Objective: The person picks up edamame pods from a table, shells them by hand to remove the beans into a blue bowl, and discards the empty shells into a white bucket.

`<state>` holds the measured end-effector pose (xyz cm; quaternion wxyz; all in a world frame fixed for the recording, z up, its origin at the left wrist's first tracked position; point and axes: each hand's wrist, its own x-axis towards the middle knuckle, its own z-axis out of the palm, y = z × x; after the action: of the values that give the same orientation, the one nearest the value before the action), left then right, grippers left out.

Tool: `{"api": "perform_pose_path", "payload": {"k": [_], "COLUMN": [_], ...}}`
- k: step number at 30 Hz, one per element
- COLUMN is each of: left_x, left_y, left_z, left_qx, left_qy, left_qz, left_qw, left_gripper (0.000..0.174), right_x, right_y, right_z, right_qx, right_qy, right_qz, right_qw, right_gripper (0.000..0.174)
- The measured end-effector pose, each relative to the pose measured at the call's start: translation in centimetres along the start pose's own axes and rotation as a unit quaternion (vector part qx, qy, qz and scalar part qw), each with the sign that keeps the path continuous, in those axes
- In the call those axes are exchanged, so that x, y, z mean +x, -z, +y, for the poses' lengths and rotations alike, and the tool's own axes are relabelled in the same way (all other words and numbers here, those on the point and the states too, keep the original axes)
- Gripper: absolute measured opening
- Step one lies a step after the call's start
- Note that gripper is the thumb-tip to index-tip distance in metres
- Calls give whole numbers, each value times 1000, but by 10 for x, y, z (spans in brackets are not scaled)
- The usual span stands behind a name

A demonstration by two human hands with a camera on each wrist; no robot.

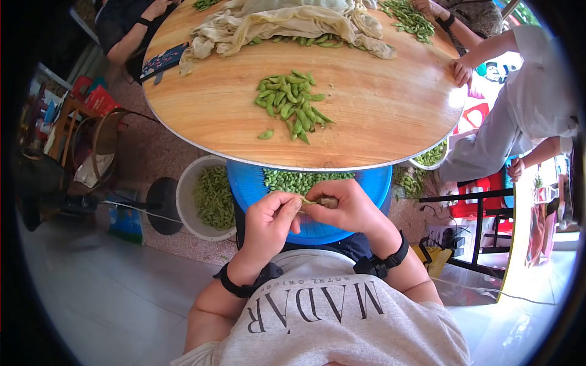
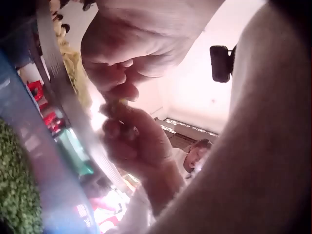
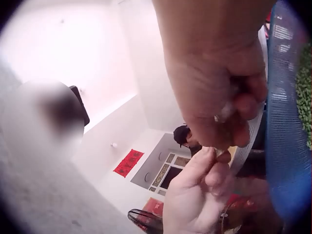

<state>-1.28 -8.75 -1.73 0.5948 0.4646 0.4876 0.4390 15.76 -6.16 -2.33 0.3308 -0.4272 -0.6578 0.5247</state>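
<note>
Left hand (image 1: 273, 219), head view: bent inward, thumb and fingers pinching the green pod (image 1: 309, 201) above the blue basket (image 1: 244, 183).
Right hand (image 1: 349, 208): angled to meet it, fingers curled on the pod.
Left wrist view: curled fingers, tips together.
Right wrist view: fingertips meeting.

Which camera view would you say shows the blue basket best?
The head view: it shows the blue basket from above with green beans inside, though the table hides its far side. The left wrist view catches a slice at its left edge; the right wrist view, a mesh side at its right.
</note>
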Motion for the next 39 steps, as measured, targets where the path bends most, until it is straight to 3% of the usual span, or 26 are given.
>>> {"api": "perform_pose_path", "payload": {"k": [3, 5, 7, 9, 11, 14, 17, 18, 21, 22, 25, 28, 29, 31, 36, 39], "left_x": [2, 6, 14, 18, 18, 20, 24, 26, 35, 40, 53, 64, 67, 73, 59, 48], "left_y": [6, 27, 59, 97, 110, 109, 107, 102, 77, 64, 31, 3, -3, -14, -6, 4], "left_z": [-6, -8, -12, -25, -20, -15, -16, -14, 3, 9, 26, 28, 27, 21, 20, 21], "left_qx": [163, 202, 326, 419, 479, 440, 367, 300, 120, 77, -19, -98, -124, -149, -174, 17], "left_qy": [-147, -127, -179, -134, -108, -66, -10, -7, -2, -5, -6, 11, 15, 19, 5, -47], "left_qz": [34, 91, 156, 214, 249, 252, 232, 223, 163, 125, 53, 2, -16, -38, -25, -4], "left_qw": [975, 967, 915, 872, 835, 860, 901, 928, 979, 989, 998, 995, 992, 988, 984, 999], "left_gripper": [7, 5, 9, 18, 24, 29, 28, 26, 20, 19, 18, 20, 21, 21, 15, 16], "right_x": [3, 7, 13, 25, 35, 42, 44, 48, 73, 77, 78, 60, 53, 42, 31, 30], "right_y": [5, 20, 36, 51, 58, 52, 58, 62, 69, 73, 72, 72, 66, 49, 40, 37], "right_z": [1, -10, -17, -22, -13, -5, -19, -22, 1, 12, 22, -4, -4, -6, -10, -22], "right_qx": [-71, -165, -167, -203, -221, -292, -186, -227, -308, -327, -233, 42, 100, 215, 184, 199], "right_qy": [11, 28, 5, -17, -19, 24, -30, -37, 4, 23, 50, -125, -128, -132, -113, -106], "right_qz": [-26, -71, -41, 17, -4, -85, 15, 109, 193, 159, 228, 154, 130, 77, 85, 63], "right_qw": [997, 983, 985, 979, 975, 952, 982, 967, 931, 931, 944, 979, 978, 964, 973, 972], "right_gripper": [20, 21, 20, 20, 21, 25, 27, 25, 22, 17, 16, 14, 14, 14, 21, 32]}}
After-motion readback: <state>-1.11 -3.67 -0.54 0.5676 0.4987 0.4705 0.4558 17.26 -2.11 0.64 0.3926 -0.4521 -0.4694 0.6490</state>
